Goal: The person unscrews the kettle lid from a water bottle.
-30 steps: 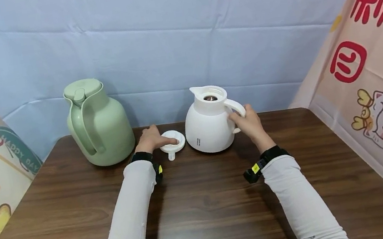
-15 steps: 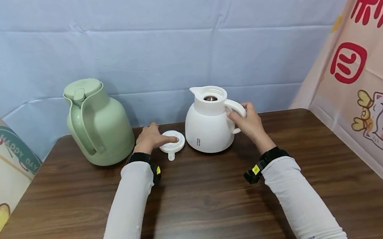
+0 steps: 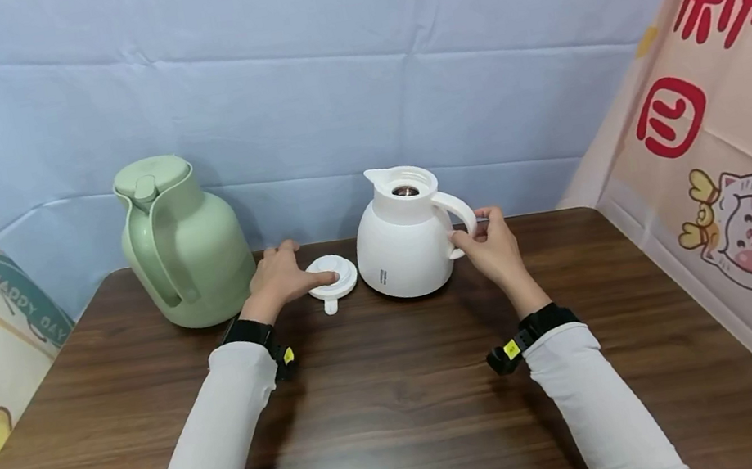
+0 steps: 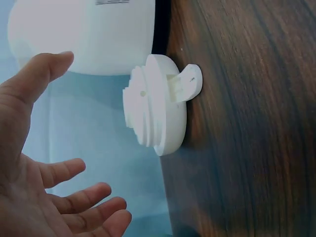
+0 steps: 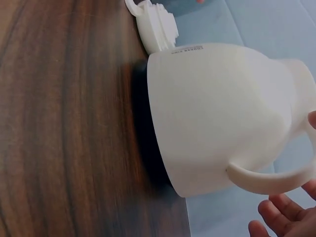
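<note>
A white thermal jug (image 3: 403, 251) stands upright on the table, its mouth uncovered and its spout pointing left. My right hand (image 3: 494, 252) is at the jug's handle (image 5: 271, 181), thumb close to it; the other fingers are spread loosely on the far side, and contact is hard to tell. Left of the jug, a white lid (image 4: 160, 106) lies with its stepped, threaded side up and its tab toward me. My left hand (image 3: 276, 278) hovers beside the lid, fingers spread; the left wrist view shows a gap between fingers and lid.
A light green thermal jug (image 3: 192, 249) with its lid on stands at the back left of the brown wooden table (image 3: 406, 412). Pale blue cloth (image 3: 290, 75) hangs behind the table. Printed cloths (image 3: 728, 151) flank both sides.
My left hand has drawn back a little to the left from the lid. My right hand's fingers have loosened from the jug's handle. The jug and lid stay put; the view shifts slightly.
</note>
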A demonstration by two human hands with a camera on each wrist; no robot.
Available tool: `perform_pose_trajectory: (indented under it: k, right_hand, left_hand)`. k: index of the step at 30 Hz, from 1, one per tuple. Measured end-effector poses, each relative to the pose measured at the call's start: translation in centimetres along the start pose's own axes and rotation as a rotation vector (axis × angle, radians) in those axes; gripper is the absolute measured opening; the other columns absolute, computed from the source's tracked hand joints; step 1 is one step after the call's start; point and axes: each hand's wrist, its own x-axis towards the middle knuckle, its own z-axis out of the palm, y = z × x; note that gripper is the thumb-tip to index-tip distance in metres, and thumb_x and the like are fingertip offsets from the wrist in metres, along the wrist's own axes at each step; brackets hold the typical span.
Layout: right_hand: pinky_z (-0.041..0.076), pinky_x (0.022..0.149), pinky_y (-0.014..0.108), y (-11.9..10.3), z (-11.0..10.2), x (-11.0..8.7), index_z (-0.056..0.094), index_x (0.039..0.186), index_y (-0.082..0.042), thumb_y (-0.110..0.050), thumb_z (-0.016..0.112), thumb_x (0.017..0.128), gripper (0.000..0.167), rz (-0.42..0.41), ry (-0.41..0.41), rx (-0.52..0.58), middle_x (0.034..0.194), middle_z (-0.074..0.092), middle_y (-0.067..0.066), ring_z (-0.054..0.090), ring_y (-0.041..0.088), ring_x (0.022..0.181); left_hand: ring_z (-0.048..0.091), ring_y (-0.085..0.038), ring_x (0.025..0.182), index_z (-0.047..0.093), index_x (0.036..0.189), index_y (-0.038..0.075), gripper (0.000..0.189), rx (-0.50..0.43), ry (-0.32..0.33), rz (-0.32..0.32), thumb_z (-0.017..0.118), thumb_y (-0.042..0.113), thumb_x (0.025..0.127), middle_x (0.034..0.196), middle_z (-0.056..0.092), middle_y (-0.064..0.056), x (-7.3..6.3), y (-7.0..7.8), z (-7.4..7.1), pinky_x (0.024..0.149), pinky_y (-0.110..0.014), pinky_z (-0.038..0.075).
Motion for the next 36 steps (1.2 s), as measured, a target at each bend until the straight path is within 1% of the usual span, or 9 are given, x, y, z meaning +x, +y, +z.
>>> perform_pose_trajectory:
  k: [4,9,12,17,22,25,31,34,36]
  right_hand:
    - [0.042,0.078,0.042,0.1,0.1,-0.6,0.033,0.132,-0.005,-0.029,0.063,0.084,0.062,-0.051,0.025,-0.029,0.11,0.049,0.018,0.05,0.03,0.096]
    - [0.039,0.079,0.044,-0.1,0.2,-1.4,0.032,0.135,-0.007,-0.032,0.065,0.083,0.066,-0.092,0.052,-0.059,0.113,0.045,0.02,0.048,0.033,0.097]
    - [0.037,0.078,0.043,-0.4,0.1,-1.9,0.033,0.136,-0.009,-0.033,0.066,0.082,0.067,-0.117,0.078,-0.09,0.114,0.043,0.019,0.046,0.032,0.096]
    - [0.037,0.078,0.045,-1.2,0.1,-2.7,0.038,0.134,-0.012,-0.028,0.068,0.081,0.063,-0.166,0.115,-0.122,0.112,0.041,0.018,0.044,0.032,0.098]
    - [0.038,0.08,0.049,-2.0,0.4,-3.5,0.043,0.131,-0.013,-0.024,0.069,0.08,0.059,-0.2,0.105,-0.115,0.115,0.039,0.02,0.044,0.035,0.099]
    - [0.039,0.081,0.049,-2.4,0.5,-3.9,0.044,0.13,-0.012,-0.024,0.069,0.079,0.058,-0.217,0.096,-0.102,0.118,0.038,0.022,0.045,0.036,0.101]
    - [0.038,0.087,0.048,-2.9,1.4,-4.4,0.048,0.127,-0.01,-0.022,0.07,0.078,0.055,-0.29,0.074,-0.053,0.119,0.038,0.022,0.043,0.034,0.105]
    - [0.038,0.085,0.048,-3.2,2.1,-4.8,0.048,0.126,-0.01,-0.021,0.07,0.078,0.054,-0.319,0.055,-0.046,0.118,0.039,0.021,0.044,0.033,0.103]
    - [0.038,0.085,0.048,-3.3,2.8,-4.9,0.048,0.126,-0.011,-0.022,0.07,0.078,0.054,-0.322,0.039,-0.031,0.119,0.04,0.02,0.044,0.034,0.104]
  left_hand:
    - [0.044,-0.039,0.113,0.039,0.136,0.007,0.093,-0.018,0.026,-0.004,0.068,0.062,0.068,0.129,0.038,-0.024,-0.8,-0.1,-0.5,0.084,-0.049,0.042]
    - [0.046,-0.037,0.109,0.039,0.136,0.008,0.092,-0.038,0.059,0.003,0.068,0.062,0.068,0.128,0.039,-0.023,-1.9,-0.2,-1.0,0.083,-0.049,0.042]
    - [0.048,-0.036,0.106,0.039,0.136,0.009,0.091,-0.047,0.084,0.019,0.068,0.063,0.068,0.126,0.041,-0.021,-2.6,-0.3,-1.2,0.08,-0.048,0.043]
    - [0.048,-0.035,0.105,0.042,0.134,0.009,0.09,-0.057,0.129,0.058,0.069,0.063,0.067,0.124,0.042,-0.02,-3.5,-0.2,-1.3,0.079,-0.048,0.043]
    - [0.047,-0.036,0.108,0.044,0.134,0.011,0.087,-0.06,0.154,0.064,0.069,0.063,0.067,0.125,0.042,-0.02,-4.2,-0.1,-1.4,0.079,-0.049,0.043]
    - [0.046,-0.036,0.109,0.045,0.133,0.012,0.085,-0.054,0.184,0.064,0.068,0.062,0.068,0.125,0.042,-0.019,-4.7,-0.1,-1.5,0.078,-0.049,0.043]
    - [0.044,-0.037,0.109,0.048,0.13,0.013,0.081,-0.042,0.271,0.111,0.07,0.059,0.067,0.121,0.045,-0.018,-5.8,-0.2,-1.9,0.077,-0.05,0.042]
    - [0.043,-0.038,0.109,0.049,0.128,0.013,0.078,-0.046,0.326,0.13,0.071,0.057,0.067,0.121,0.045,-0.019,-6.4,-0.2,-2.1,0.079,-0.051,0.041]
    - [0.043,-0.038,0.108,0.05,0.128,0.013,0.077,-0.055,0.364,0.133,0.071,0.056,0.068,0.122,0.045,-0.019,-6.8,-0.3,-2.3,0.079,-0.052,0.04]
